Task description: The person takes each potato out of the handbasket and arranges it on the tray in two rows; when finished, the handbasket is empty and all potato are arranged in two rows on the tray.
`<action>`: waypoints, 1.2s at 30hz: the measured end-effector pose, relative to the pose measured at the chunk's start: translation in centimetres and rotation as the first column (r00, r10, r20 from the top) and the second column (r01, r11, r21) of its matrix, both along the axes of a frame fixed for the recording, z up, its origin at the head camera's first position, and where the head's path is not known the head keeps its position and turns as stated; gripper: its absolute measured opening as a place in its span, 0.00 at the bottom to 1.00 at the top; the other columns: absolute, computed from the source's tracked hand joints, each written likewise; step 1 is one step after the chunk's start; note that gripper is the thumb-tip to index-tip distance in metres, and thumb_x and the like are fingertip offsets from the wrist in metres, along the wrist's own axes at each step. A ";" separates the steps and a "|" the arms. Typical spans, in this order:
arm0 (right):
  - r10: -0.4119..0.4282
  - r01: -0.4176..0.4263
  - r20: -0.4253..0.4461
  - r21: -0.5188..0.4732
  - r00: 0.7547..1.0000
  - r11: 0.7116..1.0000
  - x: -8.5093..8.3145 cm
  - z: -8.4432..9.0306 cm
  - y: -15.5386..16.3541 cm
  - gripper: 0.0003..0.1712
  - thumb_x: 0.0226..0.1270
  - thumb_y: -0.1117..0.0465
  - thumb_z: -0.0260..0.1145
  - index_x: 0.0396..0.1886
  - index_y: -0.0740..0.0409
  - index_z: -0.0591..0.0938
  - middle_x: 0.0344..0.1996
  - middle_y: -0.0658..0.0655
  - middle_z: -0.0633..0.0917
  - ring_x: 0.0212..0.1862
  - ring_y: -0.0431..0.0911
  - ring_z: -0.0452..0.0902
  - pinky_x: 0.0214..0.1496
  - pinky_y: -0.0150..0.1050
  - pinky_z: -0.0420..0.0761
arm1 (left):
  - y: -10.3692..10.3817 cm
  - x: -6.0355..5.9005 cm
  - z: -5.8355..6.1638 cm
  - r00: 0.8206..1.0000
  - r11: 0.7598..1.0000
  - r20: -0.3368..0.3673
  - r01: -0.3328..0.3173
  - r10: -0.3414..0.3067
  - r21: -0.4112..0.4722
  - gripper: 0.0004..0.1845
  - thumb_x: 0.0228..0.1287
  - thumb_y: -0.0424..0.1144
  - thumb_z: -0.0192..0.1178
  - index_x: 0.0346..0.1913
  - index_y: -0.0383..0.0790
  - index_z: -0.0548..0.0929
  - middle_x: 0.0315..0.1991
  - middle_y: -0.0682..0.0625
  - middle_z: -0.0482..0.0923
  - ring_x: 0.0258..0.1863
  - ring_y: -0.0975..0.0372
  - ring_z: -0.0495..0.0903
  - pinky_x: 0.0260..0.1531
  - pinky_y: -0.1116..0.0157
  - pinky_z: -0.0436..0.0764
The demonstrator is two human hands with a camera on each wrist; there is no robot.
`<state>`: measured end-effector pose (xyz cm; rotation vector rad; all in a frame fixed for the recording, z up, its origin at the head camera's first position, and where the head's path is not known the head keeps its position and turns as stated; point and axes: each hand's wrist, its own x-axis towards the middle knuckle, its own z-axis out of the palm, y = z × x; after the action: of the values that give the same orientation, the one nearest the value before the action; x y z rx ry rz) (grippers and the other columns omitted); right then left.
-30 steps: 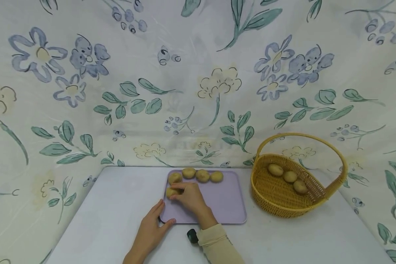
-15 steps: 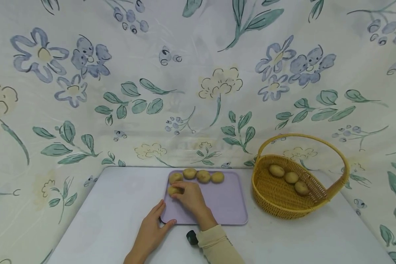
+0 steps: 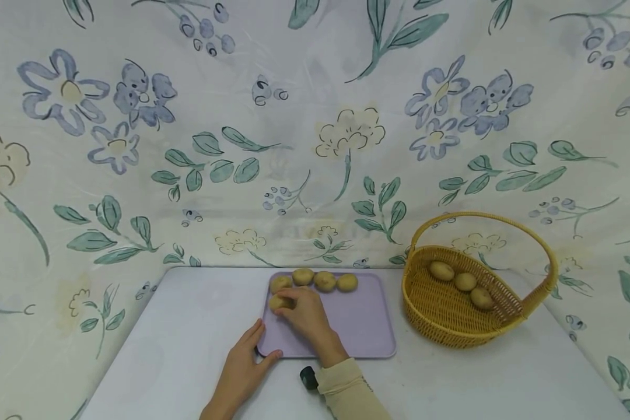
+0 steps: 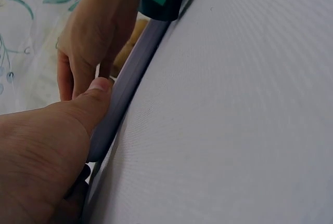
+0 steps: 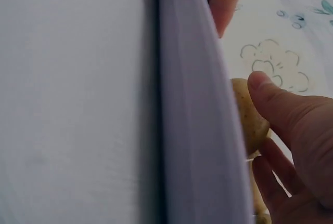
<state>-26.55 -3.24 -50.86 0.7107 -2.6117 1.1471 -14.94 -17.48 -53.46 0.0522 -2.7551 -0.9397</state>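
Low in the centre of the head view, the right hand [image 3: 305, 315] curls its fingers round a small yellow-brown potato [image 3: 279, 302] on the flat lilac plastic tray [image 3: 362, 326]. The left hand [image 3: 244, 370] lies relaxed, thumb touching the tray's near-left corner. Four more potatoes [image 3: 324, 280] line the tray's far edge; a woven yellow wicker basket [image 3: 451, 326] with three potatoes stands at right.

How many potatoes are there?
8. Four sit along the tray's far edge, one is under the right hand, and three lie in the basket. More may be hidden.
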 end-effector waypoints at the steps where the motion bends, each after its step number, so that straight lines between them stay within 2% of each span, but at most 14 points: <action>1: 0.001 -0.001 0.016 -0.012 1.000 1.000 0.1 0.2 0.1 0.23 0.45 0.52 0.77 0.45 0.46 0.87 0.43 0.44 0.88 0.50 0.42 0.80 0.56 0.37 0.79 | 0.0 0.0 0.0 1.000 1.000 -0.001 0.000 0.000 0.000 0.42 0.51 0.54 0.69 0.64 0.31 0.70 0.69 0.43 0.66 0.68 0.48 0.66 0.66 0.50 0.67; 5: 0.009 -0.004 0.087 -0.061 0.996 0.998 0.3 0.8 0.4 0.22 0.48 0.55 0.76 0.47 0.48 0.86 0.46 0.47 0.87 0.55 0.44 0.80 0.61 0.40 0.78 | 0.1 0.0 0.1 1.000 1.000 0.006 -0.004 0.004 -0.002 0.42 0.51 0.54 0.69 0.64 0.31 0.70 0.69 0.43 0.65 0.68 0.48 0.65 0.66 0.49 0.67; 9: 0.023 -0.005 0.156 -0.118 0.987 0.993 0.4 1.3 0.9 0.22 0.51 0.55 0.75 0.49 0.48 0.85 0.49 0.46 0.86 0.57 0.43 0.78 0.61 0.42 0.78 | 0.1 0.0 0.2 1.000 1.000 0.016 -0.002 0.002 -0.005 0.43 0.51 0.56 0.68 0.65 0.32 0.69 0.69 0.43 0.65 0.68 0.48 0.65 0.67 0.50 0.67; 14: 0.054 -0.010 0.211 -0.206 0.976 0.978 0.6 2.4 2.0 0.21 0.52 0.58 0.74 0.48 0.51 0.85 0.48 0.48 0.86 0.55 0.45 0.80 0.58 0.42 0.80 | 0.0 0.1 0.1 1.000 1.000 0.031 -0.002 0.003 -0.006 0.44 0.51 0.57 0.67 0.65 0.32 0.68 0.70 0.44 0.64 0.68 0.48 0.64 0.67 0.49 0.67; 19: 0.060 -0.005 0.226 -0.234 0.972 0.972 0.7 3.8 3.1 0.21 0.51 0.58 0.75 0.48 0.53 0.85 0.49 0.53 0.85 0.54 0.49 0.81 0.56 0.44 0.82 | 0.0 -0.1 0.1 0.998 1.000 0.058 -0.010 0.011 -0.010 0.44 0.52 0.57 0.67 0.66 0.33 0.68 0.70 0.44 0.63 0.69 0.48 0.63 0.67 0.49 0.66; 23: 0.066 -0.012 0.233 -0.225 0.970 0.974 0.8 5.0 4.1 0.22 0.50 0.56 0.76 0.47 0.51 0.86 0.49 0.51 0.85 0.55 0.48 0.80 0.57 0.47 0.81 | 0.0 -0.1 0.1 0.998 1.000 0.062 -0.011 0.012 -0.010 0.44 0.52 0.57 0.67 0.66 0.33 0.68 0.70 0.44 0.63 0.69 0.48 0.64 0.67 0.49 0.66; 26: 0.071 -0.026 0.225 -0.198 0.972 0.980 1.0 5.8 5.0 0.22 0.49 0.54 0.76 0.47 0.47 0.86 0.47 0.47 0.85 0.57 0.46 0.78 0.59 0.45 0.80 | 0.0 0.0 0.1 0.998 1.000 0.061 -0.009 0.009 -0.003 0.44 0.52 0.57 0.67 0.66 0.33 0.68 0.70 0.44 0.63 0.69 0.47 0.64 0.67 0.48 0.66; 29: 0.098 -0.050 0.214 -0.221 0.972 0.974 1.2 6.5 5.9 0.21 0.48 0.56 0.76 0.46 0.46 0.86 0.47 0.48 0.85 0.57 0.45 0.79 0.58 0.42 0.80 | 0.0 0.0 0.2 0.998 1.000 0.061 -0.007 0.007 -0.003 0.44 0.52 0.57 0.67 0.66 0.32 0.68 0.70 0.44 0.63 0.69 0.47 0.64 0.67 0.48 0.66; 32: 0.102 -0.052 0.196 -0.246 0.975 0.968 1.3 7.2 6.7 0.21 0.48 0.56 0.76 0.45 0.47 0.86 0.48 0.50 0.86 0.55 0.45 0.81 0.55 0.40 0.82 | -0.1 0.0 0.2 0.998 1.000 0.060 -0.010 0.010 -0.003 0.44 0.52 0.57 0.67 0.65 0.32 0.68 0.70 0.44 0.63 0.69 0.48 0.64 0.67 0.49 0.66; 36: 0.071 -0.023 0.178 -0.257 0.981 0.966 1.5 8.2 8.1 0.21 0.47 0.55 0.77 0.45 0.44 0.87 0.47 0.45 0.87 0.50 0.41 0.82 0.50 0.38 0.84 | 0.0 -0.1 0.1 0.998 1.000 0.060 -0.010 0.011 -0.008 0.43 0.52 0.56 0.67 0.66 0.32 0.68 0.70 0.44 0.63 0.69 0.48 0.63 0.68 0.49 0.66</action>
<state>-25.05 4.81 -42.64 0.6418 -2.5347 1.5982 -15.01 -17.47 -53.38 0.0951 -2.8106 -0.9404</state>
